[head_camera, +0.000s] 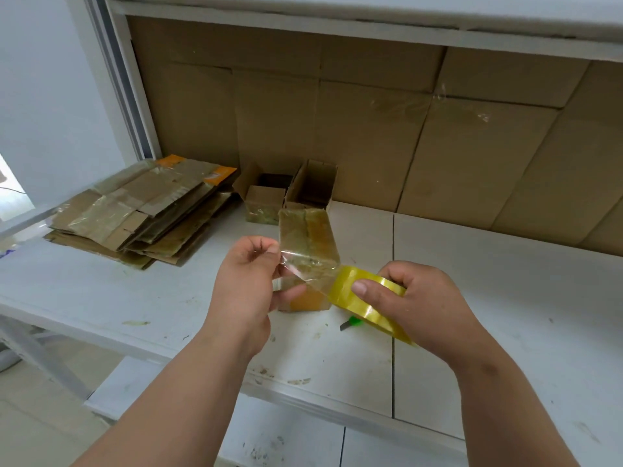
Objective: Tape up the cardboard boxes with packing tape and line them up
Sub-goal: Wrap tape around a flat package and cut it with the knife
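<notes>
Holding the roll of packing tape (371,299) in the right hand (414,305), the person has the thumb pressed across the outer face of the roll and the other fingers curled behind it. The left hand (249,281) pinches the free end of the clear tape strip (310,264) between thumb and forefinger, and the remaining fingers are bent toward the palm. The strip is stretched between the two sets of fingers.

Just behind the strip, beyond the fingertips of both hands, stands a small cardboard box (308,261) on the white table (505,315). Its surface looks shiny with tape, but whether its flaps are fully sealed cannot be told. Farther beyond the fingers, near the cardboard back wall (371,112), two small boxes (290,193) stand side by side with their tops open. To the left of the left hand, well apart, lies a pile of flattened cartons (141,210). A green cutter (350,322) lies on the table under the right thumb side, partly hidden by the roll.

The task seems to be in an early or middle part: the two boxes at the back may count as set in place, one box is in work, and many flat cartons are left.
</notes>
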Demonstrator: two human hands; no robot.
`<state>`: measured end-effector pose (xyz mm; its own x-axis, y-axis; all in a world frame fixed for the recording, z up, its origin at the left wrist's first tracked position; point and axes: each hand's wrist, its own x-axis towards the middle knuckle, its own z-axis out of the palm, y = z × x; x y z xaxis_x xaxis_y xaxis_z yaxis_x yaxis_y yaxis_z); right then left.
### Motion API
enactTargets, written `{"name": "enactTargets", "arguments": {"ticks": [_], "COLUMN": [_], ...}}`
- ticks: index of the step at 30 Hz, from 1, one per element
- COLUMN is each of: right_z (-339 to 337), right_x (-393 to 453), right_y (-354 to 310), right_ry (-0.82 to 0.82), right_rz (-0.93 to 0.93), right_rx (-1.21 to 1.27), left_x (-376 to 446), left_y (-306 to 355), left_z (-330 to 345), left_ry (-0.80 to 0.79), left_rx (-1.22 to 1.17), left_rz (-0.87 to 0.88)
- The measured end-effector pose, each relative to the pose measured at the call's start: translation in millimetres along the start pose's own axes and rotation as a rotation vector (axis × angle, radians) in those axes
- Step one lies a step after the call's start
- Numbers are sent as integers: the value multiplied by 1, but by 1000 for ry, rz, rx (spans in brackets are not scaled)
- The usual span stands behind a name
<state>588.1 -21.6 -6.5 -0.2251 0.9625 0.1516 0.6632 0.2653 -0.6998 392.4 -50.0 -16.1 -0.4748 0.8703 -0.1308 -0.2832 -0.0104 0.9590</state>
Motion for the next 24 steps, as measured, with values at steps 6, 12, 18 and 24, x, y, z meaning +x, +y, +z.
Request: {"name": "enactTargets", "arguments": {"ticks": [6, 12, 18, 24], "right_z": [0, -15, -33, -41], "right_x": [6, 29, 53, 80], "right_y": [7, 17, 35, 59], "right_ry": [-47, -120, -336, -493], "right_rz": [-12, -69, -116, -157], "right_rx": [-48, 7, 341, 599], "left_x": [6, 17, 21, 22], "left_y": [9, 12, 12, 13], "left_z": [0, 5, 16, 9], "left_ry": [-118, -71, 7, 132], "left_rx": [-19, 235, 138, 61], "left_rz": [-31, 6, -6, 8]}}
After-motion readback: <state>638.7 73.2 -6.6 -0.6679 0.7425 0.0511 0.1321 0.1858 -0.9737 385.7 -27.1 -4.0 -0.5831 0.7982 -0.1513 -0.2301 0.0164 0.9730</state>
